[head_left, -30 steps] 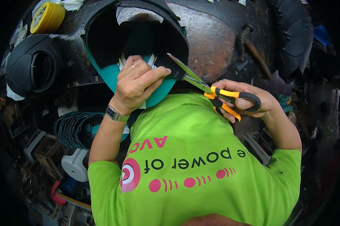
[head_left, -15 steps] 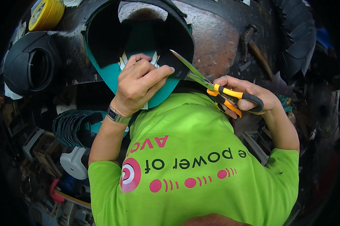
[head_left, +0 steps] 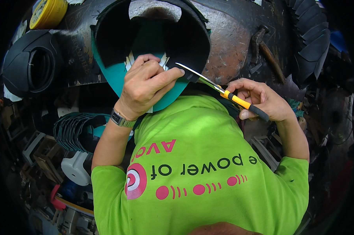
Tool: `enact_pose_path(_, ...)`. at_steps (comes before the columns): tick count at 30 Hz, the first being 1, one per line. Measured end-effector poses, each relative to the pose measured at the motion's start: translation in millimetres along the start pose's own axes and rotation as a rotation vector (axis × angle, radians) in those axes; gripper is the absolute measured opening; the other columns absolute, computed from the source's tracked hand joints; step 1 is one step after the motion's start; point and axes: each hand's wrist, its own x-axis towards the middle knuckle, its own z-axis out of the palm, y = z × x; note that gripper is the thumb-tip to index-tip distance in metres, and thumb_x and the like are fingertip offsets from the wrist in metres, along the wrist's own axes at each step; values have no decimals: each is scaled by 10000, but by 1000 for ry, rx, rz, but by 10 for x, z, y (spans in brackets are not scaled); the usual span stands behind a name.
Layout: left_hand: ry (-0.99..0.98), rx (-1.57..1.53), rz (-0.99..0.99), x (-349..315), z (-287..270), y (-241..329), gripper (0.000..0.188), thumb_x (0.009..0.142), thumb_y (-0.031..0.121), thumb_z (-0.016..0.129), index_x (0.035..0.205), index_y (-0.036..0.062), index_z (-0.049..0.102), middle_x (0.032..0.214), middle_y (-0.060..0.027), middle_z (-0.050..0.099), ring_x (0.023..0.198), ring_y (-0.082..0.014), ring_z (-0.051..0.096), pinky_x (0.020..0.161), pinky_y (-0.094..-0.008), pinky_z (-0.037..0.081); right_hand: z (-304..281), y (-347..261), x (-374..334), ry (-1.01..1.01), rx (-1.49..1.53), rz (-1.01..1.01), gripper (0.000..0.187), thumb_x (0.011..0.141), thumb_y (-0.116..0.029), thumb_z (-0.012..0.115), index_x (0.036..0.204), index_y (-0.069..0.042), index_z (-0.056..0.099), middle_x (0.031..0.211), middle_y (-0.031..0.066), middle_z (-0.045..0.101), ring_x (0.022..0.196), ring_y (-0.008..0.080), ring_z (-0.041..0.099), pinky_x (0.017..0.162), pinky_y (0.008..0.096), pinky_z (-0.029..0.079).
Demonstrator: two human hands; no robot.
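Note:
A curved black shoe upper with teal lining (head_left: 170, 98) stands on the bench in front of me, its wide opening toward my chest. White strips show on its inner side. My left hand (head_left: 147, 84) is closed over its near edge, thumb and fingers pinching the material; a wristwatch (head_left: 122, 118) is on that wrist. My right hand (head_left: 263, 100) grips scissors (head_left: 239, 101) with orange and black handles. Their blades point left and lie by the upper's black edge, close to my left thumb. Seen nearly edge-on, the blades do not show how far apart they are.
Another black upper (head_left: 32, 64) sits at the left, below a yellow tub (head_left: 48, 13). A hammer (head_left: 267, 53) lies right of the held piece. Stacked black pieces (head_left: 310, 43) stand at the far right. Teal-lined pieces (head_left: 77, 131) are nested at lower left.
The scissors have turned from a flat, open view to nearly edge-on, and my right fingers have shifted on the handles. The upper has moved slightly right; my left hand keeps its grip.

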Motion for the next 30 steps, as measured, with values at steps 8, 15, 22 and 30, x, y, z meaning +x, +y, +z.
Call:
enact_pose_path(8,2,14,30,-13,15,-12,249,748,34,832,983,98,781,649,10,475,599,-164,503,765,-372,547,-18,-24,-6,17,-27,39,595,757,-74,895,1284,-25,625,783,-41,576,582,4,495,518,164,392)
enact_pose_path(15,-52,-20,61,-29,20,25,248,759,63,837,994,118,782,647,20,452,595,-151,497,744,-376,526,-25,23,139,-133,299,115,565,813,-88,855,1293,-11,565,908,38,649,542,62,563,463,189,436)
enact_pose_path(22,-15,-6,40,-64,37,26,259,751,69,843,996,124,780,641,18,422,586,-153,490,740,-373,519,-42,203,145,-199,503,108,572,833,-97,836,1312,-6,538,978,99,658,551,94,577,476,199,449)
enact_pose_path(30,-31,-2,39,-34,31,38,266,728,57,843,979,121,782,637,14,410,586,-156,490,737,-372,516,-18,210,140,-134,421,99,546,817,-65,836,1288,-10,564,933,61,639,531,81,557,459,194,435)
